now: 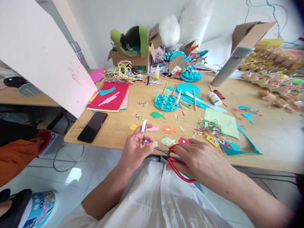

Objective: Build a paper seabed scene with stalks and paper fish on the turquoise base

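My left hand (137, 148) is closed on a narrow white strip (144, 125), whose upper part curls above the fingers and whose end shows near the fingertips. Red-handled scissors (177, 169) are in my right hand (201, 156), their blades pointing left at the strip's end by my left fingertips. Beyond the hands lie paper fish: green (157, 115), orange (168, 129), pale green (167, 141), red (183, 140), pink (152, 129) and yellow (134, 127). Small white squares sit on the orange, pale green and red ones.
A black phone (92, 127) lies at the table's left, near stacked coloured paper (111, 98). A blue round base (167, 103) with twisted stems stands mid-table. Paper scraps (211, 131), a glue bottle (215, 98) and a grey tube (231, 68) are to the right.
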Motion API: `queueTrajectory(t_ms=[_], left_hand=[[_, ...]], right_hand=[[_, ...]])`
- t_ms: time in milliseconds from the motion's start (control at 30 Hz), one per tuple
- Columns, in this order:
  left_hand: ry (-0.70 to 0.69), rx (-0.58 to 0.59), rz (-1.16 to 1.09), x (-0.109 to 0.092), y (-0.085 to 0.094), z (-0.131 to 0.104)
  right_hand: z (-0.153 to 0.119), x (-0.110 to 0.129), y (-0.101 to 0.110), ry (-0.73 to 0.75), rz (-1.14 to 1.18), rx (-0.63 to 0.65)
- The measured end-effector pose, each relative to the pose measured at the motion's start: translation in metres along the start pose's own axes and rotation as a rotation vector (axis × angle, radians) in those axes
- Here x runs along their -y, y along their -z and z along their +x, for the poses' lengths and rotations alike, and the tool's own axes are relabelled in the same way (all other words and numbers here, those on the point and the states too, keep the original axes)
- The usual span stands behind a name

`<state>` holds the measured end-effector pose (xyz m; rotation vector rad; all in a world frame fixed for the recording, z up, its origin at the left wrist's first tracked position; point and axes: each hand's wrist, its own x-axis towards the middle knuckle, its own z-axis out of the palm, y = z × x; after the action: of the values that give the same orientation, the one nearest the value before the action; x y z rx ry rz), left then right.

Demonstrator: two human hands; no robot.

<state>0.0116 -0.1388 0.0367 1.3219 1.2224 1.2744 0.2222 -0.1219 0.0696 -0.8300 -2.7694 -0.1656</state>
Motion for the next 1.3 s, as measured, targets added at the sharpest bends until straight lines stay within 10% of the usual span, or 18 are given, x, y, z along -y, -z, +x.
queueTrajectory(t_ms=[267,567,1300], left_hand=[[-0.060,-0.282,-0.188,0.007,-0.003,0.003],[-0.039,-0.267,-0.277,0.011,-0.007,0.004],[-0.267,-0.256,0.233,0.013,0.004,0.006]], right_hand=[[0.010,0.004,-0.026,-0.456,0.571,0.227],[0.048,0.019,-0.033,-0.708,1.405,-0.416],[0.082,-0.002,-0.032,-0.654,1.228,-0.309]])
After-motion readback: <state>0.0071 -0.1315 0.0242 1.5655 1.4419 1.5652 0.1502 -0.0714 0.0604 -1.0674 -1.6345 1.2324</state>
